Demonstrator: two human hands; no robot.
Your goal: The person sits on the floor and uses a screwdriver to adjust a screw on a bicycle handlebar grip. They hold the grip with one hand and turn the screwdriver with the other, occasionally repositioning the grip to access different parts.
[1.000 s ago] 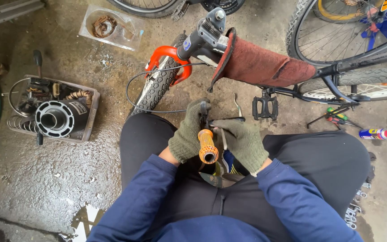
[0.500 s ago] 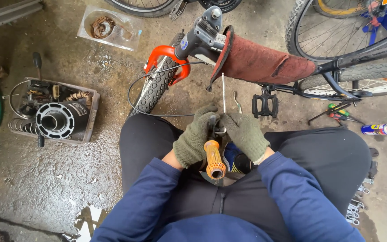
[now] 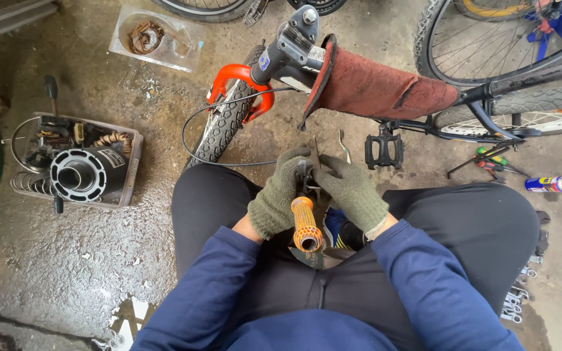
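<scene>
Your left hand (image 3: 276, 196) and right hand (image 3: 354, 192), both in olive knit gloves, meet over your lap, just above your knees. Between them stands an orange ribbed handlebar grip (image 3: 306, 224), its open end turned up toward you and its far end running in between the two gloves. Your left fingers (image 3: 292, 164) are curled around a small dark metal part at the top of the grip; your right fingers (image 3: 333, 170) are clenched on the same part from the other side. The part itself is too hidden by the gloves to name. A thin black cable (image 3: 211, 123) loops away from your hands across the concrete floor (image 3: 66, 260) toward the front of a bicycle.

That bicycle lies just ahead of your knees: a knobby front tyre (image 3: 224, 129) with an orange fork (image 3: 239, 81) over it, and a dark red cloth (image 3: 378, 88) wrapped over the frame. A black pedal (image 3: 384, 151) sits just right of your hands. To your left, a shallow tray (image 3: 131, 170) holds a black cylindrical part (image 3: 84, 174), springs and small pieces. Farther up, a clear plastic package (image 3: 157, 38) holds a rusty chain. On the right, a spray can (image 3: 552, 184) lies on the floor near a second bicycle wheel (image 3: 489, 39), and wrenches (image 3: 518, 296) lie by your right leg.
</scene>
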